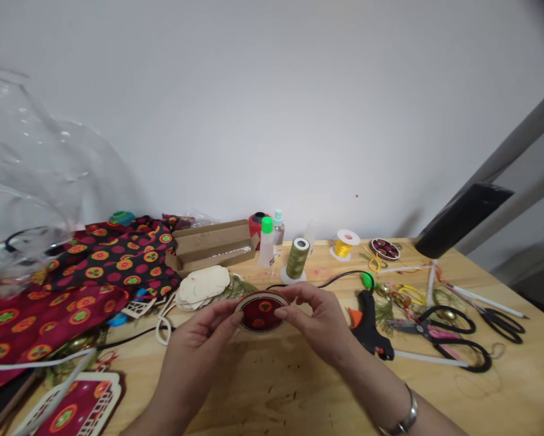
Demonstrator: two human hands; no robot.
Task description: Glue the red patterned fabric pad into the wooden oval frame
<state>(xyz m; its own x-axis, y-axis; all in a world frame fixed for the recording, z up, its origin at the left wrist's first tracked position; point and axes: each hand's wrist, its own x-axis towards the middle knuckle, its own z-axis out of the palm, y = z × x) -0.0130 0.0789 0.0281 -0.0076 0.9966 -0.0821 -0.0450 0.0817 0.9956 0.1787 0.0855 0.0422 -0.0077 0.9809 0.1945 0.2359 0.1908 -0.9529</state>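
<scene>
Between my two hands, above the wooden table, is a round fabric-covered disc [263, 313] with a pale rim and dark red patterned cloth at its centre. My left hand [198, 340] pinches its left edge with thumb and fingers. On the opposite edge, my right hand [319, 321] grips it with the thumb on the front face. The disc is tilted toward me; its back is hidden. To the right of my right hand lies a black glue gun [369, 324] with an orange trigger and a white glue stick in its rear. Behind the disc stands a spool of olive thread [298, 260].
Black-handled scissors [435, 333] lie at right near trimmings and yellow cord. Patterned fabric [131, 257] is heaped at left by an open cardboard box [212, 245] and wooden cutouts [203, 284]. A green-capped bottle [266, 245] and yellow thread spool [343, 246] stand near the wall.
</scene>
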